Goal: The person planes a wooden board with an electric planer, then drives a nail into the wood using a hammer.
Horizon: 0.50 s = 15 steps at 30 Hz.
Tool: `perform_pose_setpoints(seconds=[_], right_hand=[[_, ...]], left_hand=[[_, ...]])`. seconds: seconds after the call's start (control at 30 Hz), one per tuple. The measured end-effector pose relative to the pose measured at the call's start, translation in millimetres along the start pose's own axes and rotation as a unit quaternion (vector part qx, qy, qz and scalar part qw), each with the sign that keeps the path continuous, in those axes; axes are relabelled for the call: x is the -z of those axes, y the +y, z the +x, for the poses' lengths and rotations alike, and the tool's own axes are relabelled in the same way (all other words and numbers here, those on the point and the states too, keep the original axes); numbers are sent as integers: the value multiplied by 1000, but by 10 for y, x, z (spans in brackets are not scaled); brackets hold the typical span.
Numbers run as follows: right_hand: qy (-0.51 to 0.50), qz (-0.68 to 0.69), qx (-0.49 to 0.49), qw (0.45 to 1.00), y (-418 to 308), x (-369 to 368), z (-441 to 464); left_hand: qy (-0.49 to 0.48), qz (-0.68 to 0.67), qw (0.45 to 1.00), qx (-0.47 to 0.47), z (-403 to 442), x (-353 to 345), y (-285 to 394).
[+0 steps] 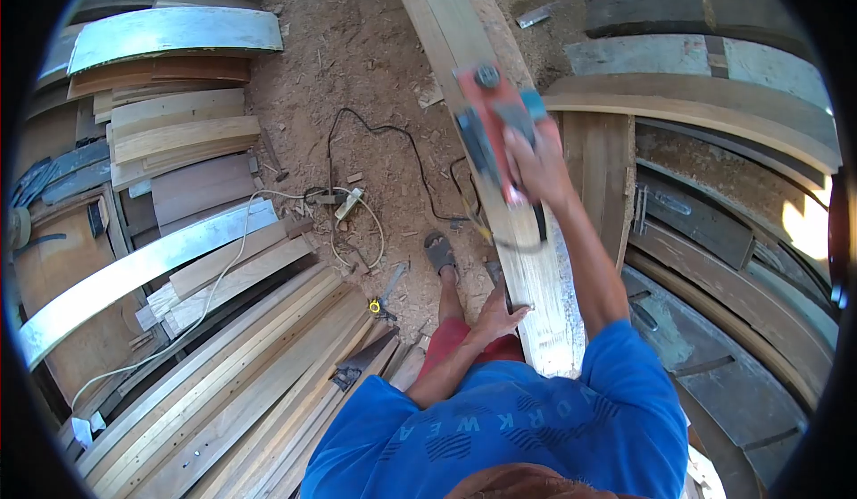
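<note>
A long pale wooden board (531,271) runs from near my body toward the top of the view. My right hand (540,162) is closed around the handle of a red electric planer (489,111), which rests on the board's upper face; the planer is slightly blurred. Lower down, my left hand (496,317) grips the near left edge of the board, with some of its fingers hidden at the side. From the planer's rear a cord (482,227) loops down beside the board.
A white power strip (349,204) and black cable (384,128) lie on the shaving-covered dirt floor. A yellow tape measure (375,306) sits by stacked planks (241,383) at the lower left. More boards (174,30) line the left; wood and metal pieces (696,106) line the right.
</note>
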State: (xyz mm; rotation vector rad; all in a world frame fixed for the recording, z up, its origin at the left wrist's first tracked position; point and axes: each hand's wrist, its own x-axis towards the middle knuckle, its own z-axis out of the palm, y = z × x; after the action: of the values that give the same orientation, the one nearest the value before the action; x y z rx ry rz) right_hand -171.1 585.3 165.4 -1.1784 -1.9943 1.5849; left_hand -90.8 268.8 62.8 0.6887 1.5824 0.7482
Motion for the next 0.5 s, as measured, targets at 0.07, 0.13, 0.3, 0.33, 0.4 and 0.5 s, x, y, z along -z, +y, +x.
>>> perform_pose_setpoints(seconds=[0.07, 0.13, 0.3, 0.33, 0.4, 0.5], right_hand=[[-23, -1, -61, 998, 208, 237, -894], [-1, -15, -50, 999, 476, 356, -1684], [21, -23, -68, 997, 484, 351, -2001], [40, -40, -44, 997, 377, 307, -1794], [14, -5, -87, 996, 151, 286, -1315], [66, -54, 61, 994, 109, 93, -346]], left_hand=[[-50, 58, 997, -2, -88, -128, -250], [-83, 97, 992, 3, -224, -308, -501], [-163, 125, 979, 4, -314, -564, -848], [-157, 140, 977, 30, -307, -581, -828], [-140, 173, 971, 83, -301, -536, -719], [-67, 153, 986, -10, -318, -461, -536]])
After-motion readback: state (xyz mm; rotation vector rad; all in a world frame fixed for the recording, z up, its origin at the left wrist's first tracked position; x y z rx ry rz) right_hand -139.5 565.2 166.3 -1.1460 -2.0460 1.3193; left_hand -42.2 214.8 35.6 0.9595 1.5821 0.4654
